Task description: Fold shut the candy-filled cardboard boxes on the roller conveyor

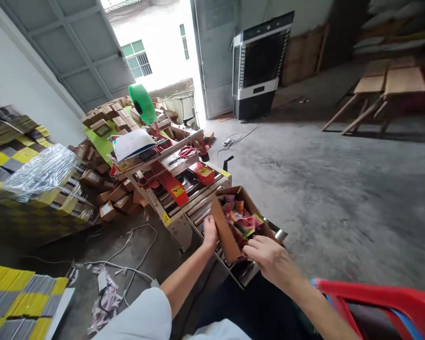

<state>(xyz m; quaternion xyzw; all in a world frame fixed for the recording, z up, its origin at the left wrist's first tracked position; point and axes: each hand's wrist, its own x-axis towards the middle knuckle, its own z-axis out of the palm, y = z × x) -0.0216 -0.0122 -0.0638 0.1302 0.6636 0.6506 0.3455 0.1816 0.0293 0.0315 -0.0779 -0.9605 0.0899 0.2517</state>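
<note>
An open cardboard box [226, 231] sits tilted in my view on the roller conveyor [198, 210], filled with small colourful wrapped packets [243, 219]. My left hand [210, 233] grips the left wall of the box, its fingers partly hidden against the cardboard. At the near end, my right hand [265, 255] has its fingers bent over the box's rim, close to the packets. Its fingertips are partly hidden.
Beyond the box stands a carton-taping machine [177, 186] with a green tape roll [142, 104] and red scissors [187, 151]. Small cartons [108, 210] are heaped to its left. Cables [127, 269] cross the floor; a red plastic stool [375, 290] is near right.
</note>
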